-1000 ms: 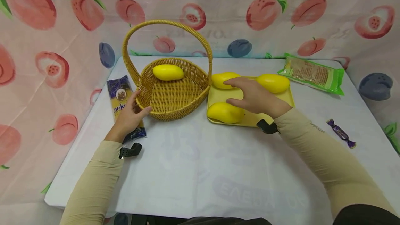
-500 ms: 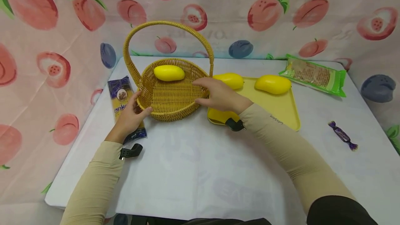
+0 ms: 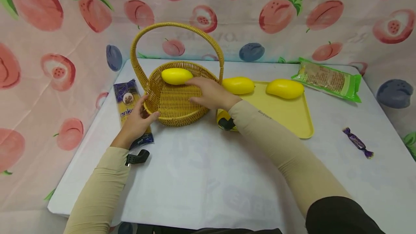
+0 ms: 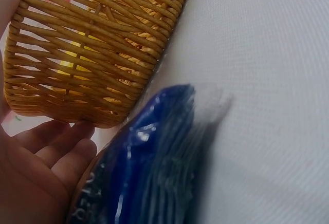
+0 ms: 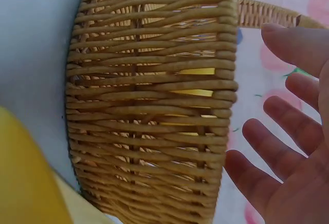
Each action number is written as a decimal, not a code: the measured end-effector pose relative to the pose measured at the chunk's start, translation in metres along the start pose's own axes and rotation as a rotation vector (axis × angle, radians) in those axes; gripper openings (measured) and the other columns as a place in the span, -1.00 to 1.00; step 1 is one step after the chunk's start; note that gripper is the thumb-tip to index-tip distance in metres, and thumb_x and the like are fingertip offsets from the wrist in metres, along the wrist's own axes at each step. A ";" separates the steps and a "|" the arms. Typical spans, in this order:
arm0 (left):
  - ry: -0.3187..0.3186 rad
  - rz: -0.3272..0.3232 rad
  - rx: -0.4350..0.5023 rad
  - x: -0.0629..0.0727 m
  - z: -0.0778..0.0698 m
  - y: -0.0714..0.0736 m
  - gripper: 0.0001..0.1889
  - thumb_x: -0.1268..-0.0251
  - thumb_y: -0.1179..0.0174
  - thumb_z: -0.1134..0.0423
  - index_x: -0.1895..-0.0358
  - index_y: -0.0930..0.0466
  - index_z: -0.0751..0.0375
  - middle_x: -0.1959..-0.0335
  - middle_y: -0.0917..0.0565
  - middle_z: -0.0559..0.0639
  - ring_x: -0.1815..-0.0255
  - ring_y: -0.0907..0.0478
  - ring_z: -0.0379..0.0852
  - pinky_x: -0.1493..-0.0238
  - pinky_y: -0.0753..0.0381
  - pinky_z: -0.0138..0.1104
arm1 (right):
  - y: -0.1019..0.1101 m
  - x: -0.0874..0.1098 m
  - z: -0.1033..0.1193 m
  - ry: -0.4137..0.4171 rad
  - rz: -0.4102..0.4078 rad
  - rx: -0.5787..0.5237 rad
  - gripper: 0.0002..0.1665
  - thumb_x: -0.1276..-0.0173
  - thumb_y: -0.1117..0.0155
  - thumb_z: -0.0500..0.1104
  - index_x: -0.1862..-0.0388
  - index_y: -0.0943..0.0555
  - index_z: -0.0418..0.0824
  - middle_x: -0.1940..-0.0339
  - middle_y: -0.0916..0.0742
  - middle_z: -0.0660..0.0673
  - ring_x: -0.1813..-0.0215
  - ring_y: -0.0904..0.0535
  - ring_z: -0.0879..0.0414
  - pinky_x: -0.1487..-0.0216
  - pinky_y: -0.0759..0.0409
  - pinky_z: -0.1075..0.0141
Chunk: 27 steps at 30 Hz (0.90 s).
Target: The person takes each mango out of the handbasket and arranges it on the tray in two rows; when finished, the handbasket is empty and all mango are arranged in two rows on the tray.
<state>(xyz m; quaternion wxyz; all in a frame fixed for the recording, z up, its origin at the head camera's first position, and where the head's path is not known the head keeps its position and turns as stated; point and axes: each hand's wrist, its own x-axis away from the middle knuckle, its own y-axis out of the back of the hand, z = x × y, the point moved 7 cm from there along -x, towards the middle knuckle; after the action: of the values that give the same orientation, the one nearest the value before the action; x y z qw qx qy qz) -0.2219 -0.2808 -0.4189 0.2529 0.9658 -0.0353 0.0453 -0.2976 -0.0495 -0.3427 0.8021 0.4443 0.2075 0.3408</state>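
Note:
A yellow wicker basket with a tall arched handle stands on the table. Its left rim is held by my left hand, thumb toward the front and fingers along the outer side. Inside, toward the back, lies a yellow mango. My right hand reaches over the basket's right rim, its fingers apart and pointing toward that mango. In the right wrist view the fingers are spread beside the wicker wall with nothing held. A yellow tray to the right bears more mangoes; one is mostly hidden under my right wrist.
A blue and gold packet lies left of the basket, partly under my left hand. Another mango sits on the tray's back right. Beyond it lies a green packet. A purple wrapped candy is at the right.
My right hand has moved left, from above the tray to over the basket. My left hand stays at the basket's left rim. The mangoes have not visibly moved.

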 end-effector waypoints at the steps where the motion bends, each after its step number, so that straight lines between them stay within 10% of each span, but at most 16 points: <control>1: 0.000 -0.003 -0.002 0.000 0.000 0.000 -0.05 -0.44 -0.21 -0.07 -0.65 0.25 0.03 -0.56 -0.08 0.31 -0.49 -0.17 0.28 -0.44 -0.21 0.07 | -0.001 -0.004 0.000 -0.003 0.004 0.005 -0.28 -0.47 -0.30 -0.03 -0.52 -0.33 -0.18 -0.48 -0.43 -0.10 -0.51 -0.23 0.04 -0.52 -0.10 0.27; 27: 0.004 -0.004 0.016 0.000 0.002 0.001 -0.06 -0.44 -0.22 -0.01 -0.65 0.23 0.00 -0.57 -0.07 0.28 -0.50 -0.17 0.27 -0.45 -0.20 0.05 | 0.007 -0.071 -0.012 -0.206 0.144 0.011 -0.13 -0.46 -0.27 0.11 -0.63 -0.16 0.01 -0.59 -0.27 0.02 -0.58 -0.09 0.08 -0.54 -0.04 0.19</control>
<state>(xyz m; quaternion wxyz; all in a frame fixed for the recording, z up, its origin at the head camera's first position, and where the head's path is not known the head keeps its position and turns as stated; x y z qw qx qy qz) -0.2217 -0.2822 -0.4201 0.2454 0.9677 -0.0327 0.0468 -0.3561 -0.0916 -0.3407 0.7903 0.4951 0.0935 0.3487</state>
